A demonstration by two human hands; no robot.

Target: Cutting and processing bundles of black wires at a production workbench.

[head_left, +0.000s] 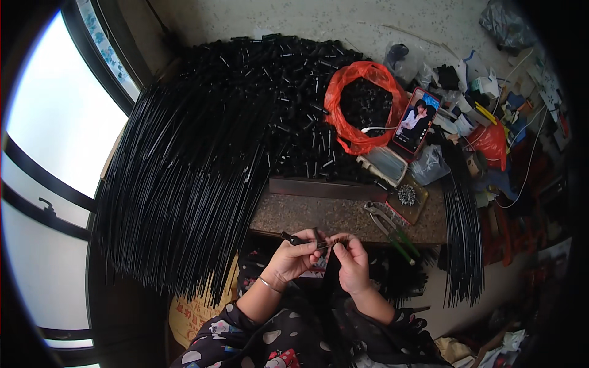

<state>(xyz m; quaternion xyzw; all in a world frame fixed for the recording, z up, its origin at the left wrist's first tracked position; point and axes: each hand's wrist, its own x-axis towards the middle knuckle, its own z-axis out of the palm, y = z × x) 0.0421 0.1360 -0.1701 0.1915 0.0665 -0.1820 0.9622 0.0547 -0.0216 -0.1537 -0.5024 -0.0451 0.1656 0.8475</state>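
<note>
In front of the table's near edge my two hands meet, fingertips almost touching. My left hand (293, 256) is closed round a short black tube-shaped part (287, 237), whose end sticks out to the left past the thumb. The fingers of my right hand (353, 265) are pinched together close to it; a thin dark piece shows at their tips, too small to name. Green-handled pliers (392, 230) lie beyond my right hand, their handles hanging over the table edge. A cluster of small metal pieces (407, 195) sits just past the pliers.
Long thin black rods (184, 190) spread over the left side, ends overhanging. Short black tubular parts (288, 80) are heaped behind a low dark bar (325, 188). An orange-red plastic bag (334, 101), a lit phone (406, 130) and a pale tray (372, 164) stand right. More rods (463, 245) hang far right.
</note>
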